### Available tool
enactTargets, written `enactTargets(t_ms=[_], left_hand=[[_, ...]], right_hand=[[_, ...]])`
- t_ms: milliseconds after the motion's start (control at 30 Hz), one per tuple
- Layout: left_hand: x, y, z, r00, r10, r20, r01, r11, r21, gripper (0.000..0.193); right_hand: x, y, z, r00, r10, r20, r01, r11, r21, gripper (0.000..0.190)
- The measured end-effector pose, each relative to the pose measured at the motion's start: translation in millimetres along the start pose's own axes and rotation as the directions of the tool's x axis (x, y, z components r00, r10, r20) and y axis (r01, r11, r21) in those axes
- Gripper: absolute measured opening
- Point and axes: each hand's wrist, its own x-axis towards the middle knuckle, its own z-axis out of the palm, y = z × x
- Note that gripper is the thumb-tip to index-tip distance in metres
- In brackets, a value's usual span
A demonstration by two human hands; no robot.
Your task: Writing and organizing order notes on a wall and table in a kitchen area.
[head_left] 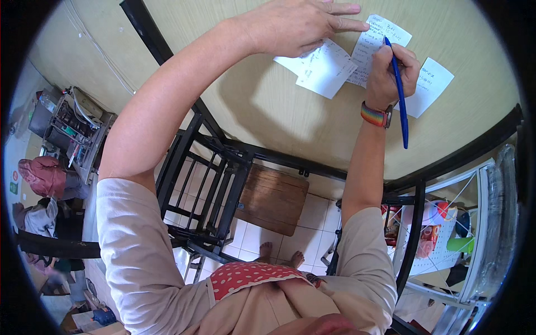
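My right hand [387, 73] holds a blue pen [400, 94] over a white slip of paper [389, 27] covered in handwriting. The pen's upper end points toward the slip, and its long shaft slants back past my wrist. Fingers spread, my left hand [307, 27] lies over other white slips [326, 79] that overlap each other; one fingertip reaches the edge of the slip under the pen. To the right of my right hand, partly behind it, is another handwritten slip [433, 86]. All the slips rest on a pale wood-grain surface [268, 109].
A black metal frame [289, 161] borders the surface on my side. Below it are a wooden board [272, 197] and a tiled floor. A white rack [473, 209] with colourful goods stands at right. People [46, 176] are beside a cluttered desk at far left. Thin cables [100, 52] run at upper left.
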Motion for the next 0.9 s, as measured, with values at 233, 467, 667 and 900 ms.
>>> enactTargets(t_ms=[233,467,667,900], left_hand=[[1,3,1,0.998,0.044,-0.047,-0.041,0.997,0.063,0.024],[3,6,-2,0.999,-0.017,0.052,0.014,0.999,0.045,0.024],[5,7,-3,0.995,-0.030,0.091,0.026,0.999,0.038,0.025],[4,8,-5,0.992,-0.057,0.115,0.052,0.998,0.043,0.025]], right_hand=[[2,-4,-14,0.975,0.212,0.071,-0.222,0.956,0.193,0.014],[4,0,-15,0.976,0.194,0.103,-0.215,0.940,0.265,0.015],[3,1,-12,0.989,0.131,0.072,-0.145,0.952,0.269,0.014],[1,1,-8,0.996,0.076,0.048,-0.086,0.962,0.260,0.013]])
